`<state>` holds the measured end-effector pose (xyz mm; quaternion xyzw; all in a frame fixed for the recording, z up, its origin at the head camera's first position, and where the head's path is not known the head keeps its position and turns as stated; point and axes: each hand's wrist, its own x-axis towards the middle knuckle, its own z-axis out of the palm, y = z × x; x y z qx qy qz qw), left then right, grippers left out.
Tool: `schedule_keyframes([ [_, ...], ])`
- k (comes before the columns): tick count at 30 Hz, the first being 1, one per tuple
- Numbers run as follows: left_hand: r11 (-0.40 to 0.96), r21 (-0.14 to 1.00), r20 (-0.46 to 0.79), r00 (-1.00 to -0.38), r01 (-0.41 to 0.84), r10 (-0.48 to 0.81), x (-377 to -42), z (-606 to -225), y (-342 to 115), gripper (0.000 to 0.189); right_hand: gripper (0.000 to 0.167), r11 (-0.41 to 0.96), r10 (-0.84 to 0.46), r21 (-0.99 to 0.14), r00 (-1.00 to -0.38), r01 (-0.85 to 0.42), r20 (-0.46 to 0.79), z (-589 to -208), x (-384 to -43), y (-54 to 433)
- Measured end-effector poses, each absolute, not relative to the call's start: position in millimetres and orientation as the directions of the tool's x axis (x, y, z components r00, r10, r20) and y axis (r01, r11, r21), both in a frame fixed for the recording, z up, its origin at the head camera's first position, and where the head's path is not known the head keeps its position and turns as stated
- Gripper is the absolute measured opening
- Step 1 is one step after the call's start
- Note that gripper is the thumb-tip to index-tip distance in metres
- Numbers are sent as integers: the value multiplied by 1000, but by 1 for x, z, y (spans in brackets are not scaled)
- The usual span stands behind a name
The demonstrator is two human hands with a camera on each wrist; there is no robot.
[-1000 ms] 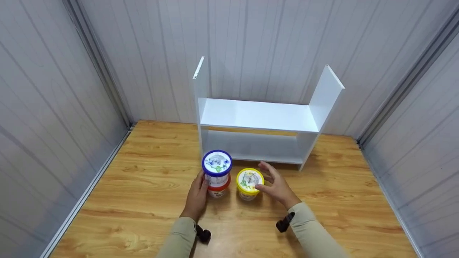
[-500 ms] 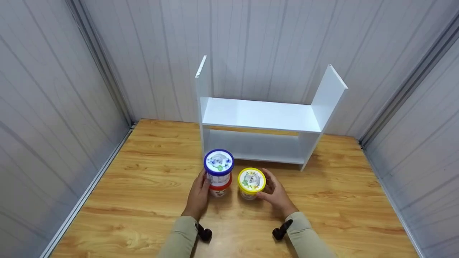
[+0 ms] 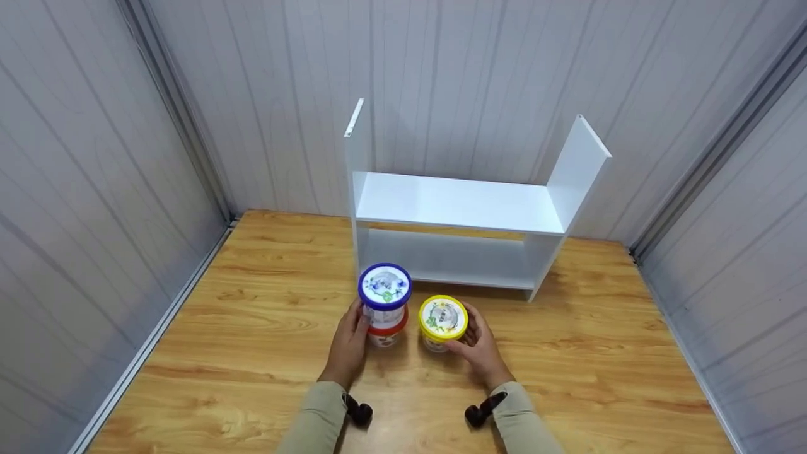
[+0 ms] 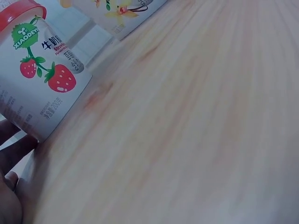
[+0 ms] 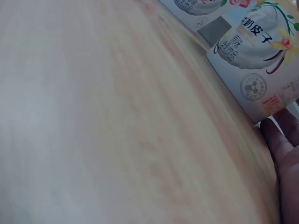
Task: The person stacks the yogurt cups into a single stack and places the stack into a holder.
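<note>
Two ice cream tubs stand stacked on the wooden table. The blue-lidded tub (image 3: 384, 287) sits on the red-lidded tub (image 3: 384, 334), whose strawberry print shows in the left wrist view. My left hand (image 3: 347, 347) holds the stack from its left side, with fingertips low against the red-lidded tub (image 4: 42, 74). Just right of the stack stands the yellow-lidded tub (image 3: 443, 317). My right hand (image 3: 485, 353) grips it from the right, thumb at the front and fingers round the far side. In the right wrist view, fingers (image 5: 275, 140) meet the base of this tub (image 5: 261, 60).
A white two-tier shelf (image 3: 460, 202) with tall side panels stands behind the tubs, close in front of the blue-lidded one. Pale panelled walls (image 3: 284, 94) enclose the wooden table (image 3: 252, 353) at the back and both sides.
My right hand has moved in from the right and closed round the yellow-lidded tub. The left hand stays at the stack, and the tubs stand where they were.
</note>
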<state>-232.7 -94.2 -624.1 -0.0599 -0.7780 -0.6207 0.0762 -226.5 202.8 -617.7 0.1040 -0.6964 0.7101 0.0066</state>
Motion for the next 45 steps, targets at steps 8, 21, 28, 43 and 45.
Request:
schedule_keyframes([
  [8,210,962,176,-984,174,8,-237,-622,-91,55,95,-25,-108,-987,-981,-159,161,-619,-227,207],
  [21,201,968,150,-989,149,10,-229,-618,-94,58,91,17,-93,-987,-983,-162,160,-618,-219,202],
  [28,220,965,149,-989,145,-5,-229,-620,-93,59,91,19,-83,-986,-983,-165,163,-619,-220,202],
  [43,253,953,174,-985,166,-8,-230,-621,-95,58,89,-27,-70,-987,-985,-158,159,-612,-226,203],
  [45,261,951,175,-985,167,-6,-230,-621,-95,57,89,-22,-76,-986,-983,-167,168,-609,-226,204],
])
